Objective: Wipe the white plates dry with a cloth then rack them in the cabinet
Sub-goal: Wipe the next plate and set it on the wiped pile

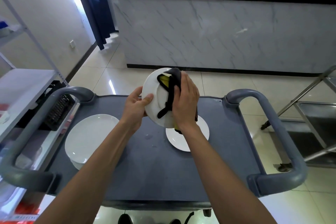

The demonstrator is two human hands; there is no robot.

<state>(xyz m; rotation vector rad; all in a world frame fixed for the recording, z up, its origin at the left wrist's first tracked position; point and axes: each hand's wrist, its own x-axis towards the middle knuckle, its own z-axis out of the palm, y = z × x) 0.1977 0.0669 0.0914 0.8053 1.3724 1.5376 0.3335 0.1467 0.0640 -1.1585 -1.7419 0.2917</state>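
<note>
My left hand point(137, 106) grips the left rim of a white plate point(154, 89), held tilted above the grey cart top point(145, 169). My right hand point(186, 100) presses a grey and yellow cloth point(170, 82) with black edging against the plate's right side, fingers curled round the cloth. A stack of white plates point(89, 136) sits on the cart's left side. Another white plate point(181, 140) lies on the cart under my right wrist, partly hidden.
The cart has thick grey handles, left point(23, 152) and right point(272, 114). A white shelving unit point(23, 85) with a black crate point(56, 111) stands to the left. A marble-fronted counter point(218, 38) is ahead, a steel rack point(312, 114) to the right.
</note>
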